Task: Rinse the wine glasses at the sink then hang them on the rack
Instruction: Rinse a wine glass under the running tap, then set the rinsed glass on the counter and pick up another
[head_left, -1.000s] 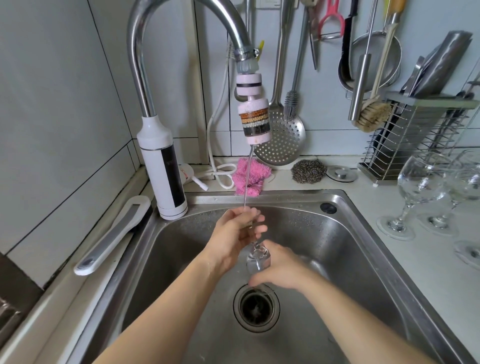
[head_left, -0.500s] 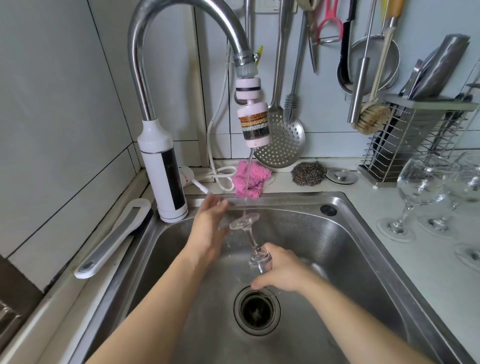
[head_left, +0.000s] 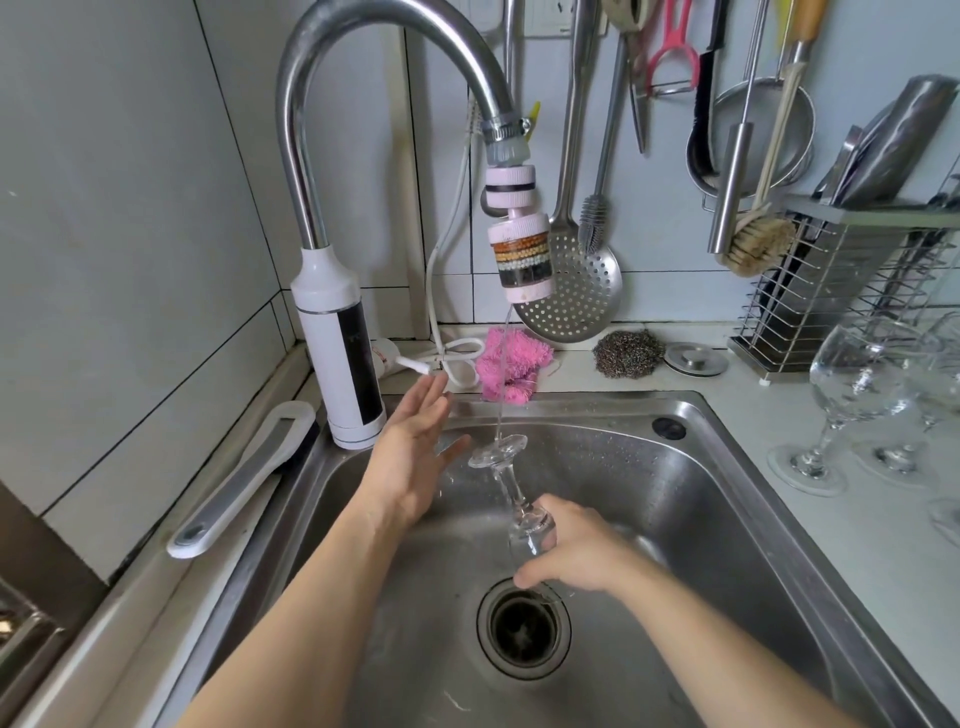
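Note:
A clear wine glass (head_left: 511, 488) is held upside down over the steel sink (head_left: 691, 499), foot up. My right hand (head_left: 576, 551) grips its bowl just above the drain (head_left: 523, 629). A thin stream from the tap's pink filter head (head_left: 521, 249) falls onto the glass's foot. My left hand (head_left: 415, 447) is open, fingers straight, just left of the foot and apart from it. Other clear wine glasses (head_left: 857, 395) stand upright on the counter at the right.
The white tap body (head_left: 340, 348) stands at the sink's back left corner. A pink cloth (head_left: 511, 366), a steel scourer (head_left: 628, 353) and a sink plug (head_left: 696, 359) lie behind the sink. Utensils hang on the wall; a wire cutlery rack (head_left: 841, 291) stands at the right.
My left hand let go of the glass's foot and moved up and left, fingers spreading straight. The foot now shows under the stream. My right hand stays on the bowl.

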